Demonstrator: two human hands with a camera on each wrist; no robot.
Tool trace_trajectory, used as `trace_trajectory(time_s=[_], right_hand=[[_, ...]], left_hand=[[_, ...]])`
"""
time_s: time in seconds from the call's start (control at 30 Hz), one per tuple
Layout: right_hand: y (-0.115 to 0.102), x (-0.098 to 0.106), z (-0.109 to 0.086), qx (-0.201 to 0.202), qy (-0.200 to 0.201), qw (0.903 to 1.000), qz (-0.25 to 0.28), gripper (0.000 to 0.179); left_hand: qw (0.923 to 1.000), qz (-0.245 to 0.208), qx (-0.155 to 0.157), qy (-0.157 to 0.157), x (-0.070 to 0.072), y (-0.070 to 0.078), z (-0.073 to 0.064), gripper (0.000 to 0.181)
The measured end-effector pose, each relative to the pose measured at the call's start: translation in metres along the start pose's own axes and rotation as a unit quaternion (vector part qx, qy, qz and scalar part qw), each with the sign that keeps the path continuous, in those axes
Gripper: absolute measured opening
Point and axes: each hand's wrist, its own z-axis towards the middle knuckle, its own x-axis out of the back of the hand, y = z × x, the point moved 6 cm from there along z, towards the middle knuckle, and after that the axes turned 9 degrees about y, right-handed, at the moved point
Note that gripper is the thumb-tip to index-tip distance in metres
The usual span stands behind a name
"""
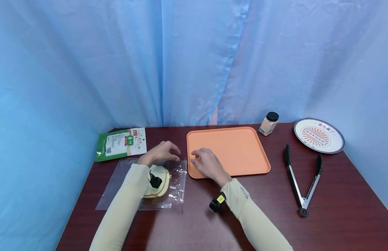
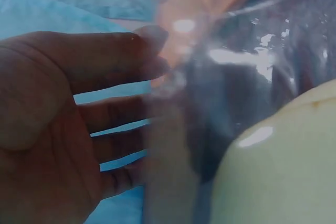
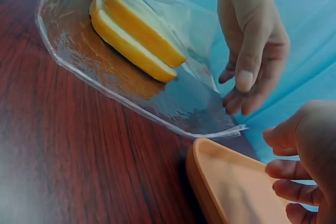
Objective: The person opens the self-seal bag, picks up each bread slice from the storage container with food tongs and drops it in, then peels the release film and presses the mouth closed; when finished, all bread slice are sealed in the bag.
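Observation:
A clear plastic bag [image 1: 179, 186] lies flat on the table at the left. Inside it are two stacked bread-slice-shaped pieces [image 3: 136, 38], pale on their faces and yellow-orange along the sides. My left hand [image 1: 162, 152] hovers at the bag's far right corner, fingers spread and loosely bent, gripping nothing. In the left wrist view, its fingertips overlap the bag's edge. My right hand [image 1: 209, 164] is over the left rim of an orange tray [image 1: 226, 150]. Its fingers are loosely curled with nothing between them.
Behind the bag lies a green and white packet [image 1: 122, 143]. A jar with a black lid [image 1: 269, 123] stands beyond the tray's far right corner. Farther right are a patterned plate [image 1: 319, 136] and spread black-tipped tongs [image 1: 302, 188]. Blue curtains [image 1: 194, 62] border the table.

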Motion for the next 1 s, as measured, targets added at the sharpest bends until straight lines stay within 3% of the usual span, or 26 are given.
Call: trace_trajectory(time_s=[0.27,0.37,0.57,0.83,1.0], right_hand=[[-0.007,-0.017,0.006,0.011,-0.036,0.9989,-0.028,0.027],[-0.008,-0.022,0.008,0.015,-0.042,0.998,-0.044,0.026],[-0.01,-0.029,0.012,0.032,-0.038,0.997,-0.06,0.019],[-0.011,-0.035,0.018,0.048,-0.033,0.9956,-0.073,0.015],[-0.011,-0.036,0.02,0.05,-0.024,0.9961,-0.069,0.014]], left_hand=[[0.9991,-0.02,0.013,-0.034,-0.022,-0.01,0.011,0.016],[0.9988,-0.033,0.003,-0.036,-0.027,-0.011,0.013,0.01],[0.999,-0.038,-0.022,-0.009,-0.031,-0.014,0.015,0.005],[0.9987,-0.043,-0.004,0.028,-0.031,-0.022,0.019,0.009],[0.9975,-0.061,0.004,0.035,-0.031,-0.024,0.019,0.008]])
